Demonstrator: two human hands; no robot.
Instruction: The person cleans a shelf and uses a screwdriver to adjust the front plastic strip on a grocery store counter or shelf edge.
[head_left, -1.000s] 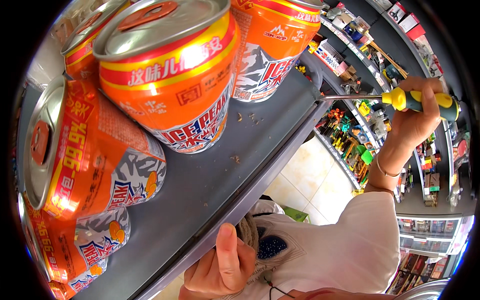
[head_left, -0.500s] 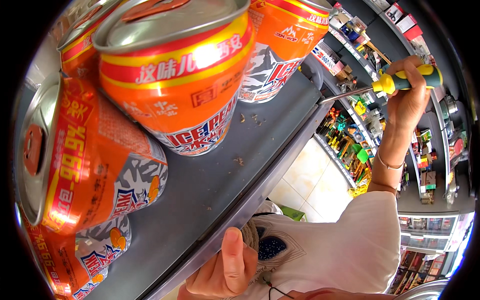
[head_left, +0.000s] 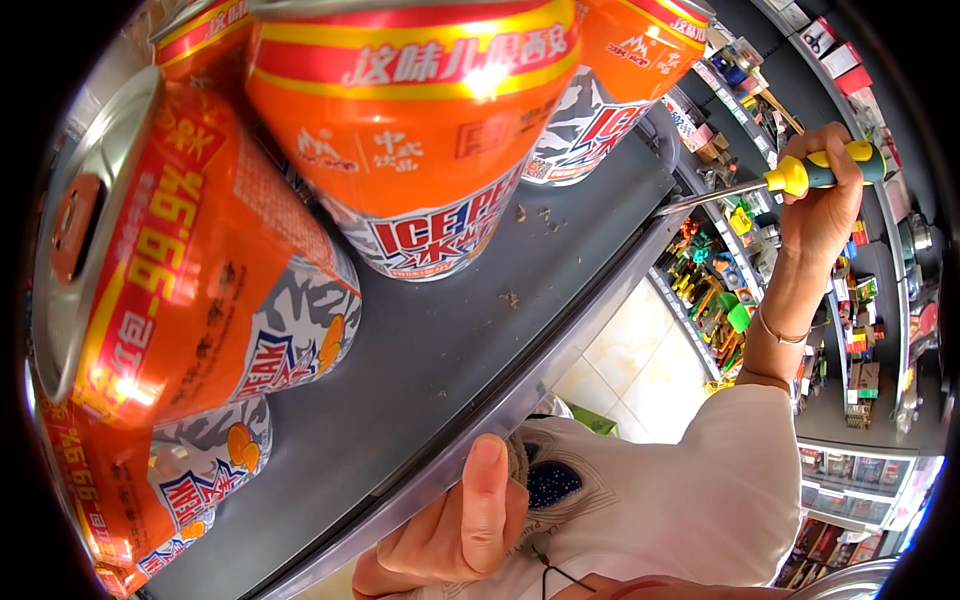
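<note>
eleven-o'clock drink can (head_left: pixel 420 150) now shows higher; six cans; right hand (head_left: pixel 818 210) grips one screwdriver (head_left: pixel 786 179), two o'clock; left hand (head_left: pixel 455 530), six, grip unclear.

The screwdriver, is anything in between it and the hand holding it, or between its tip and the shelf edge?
Nothing visible. The right hand wraps around the handle of the screwdriver, and the tip reaches the shelf edge with nothing seen between. The orange cans stand left of the tip.

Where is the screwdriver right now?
In the head view, the screwdriver is on the right side, held in the right hand, its tip at the grey shelf's edge, right of the orange cans.
</note>
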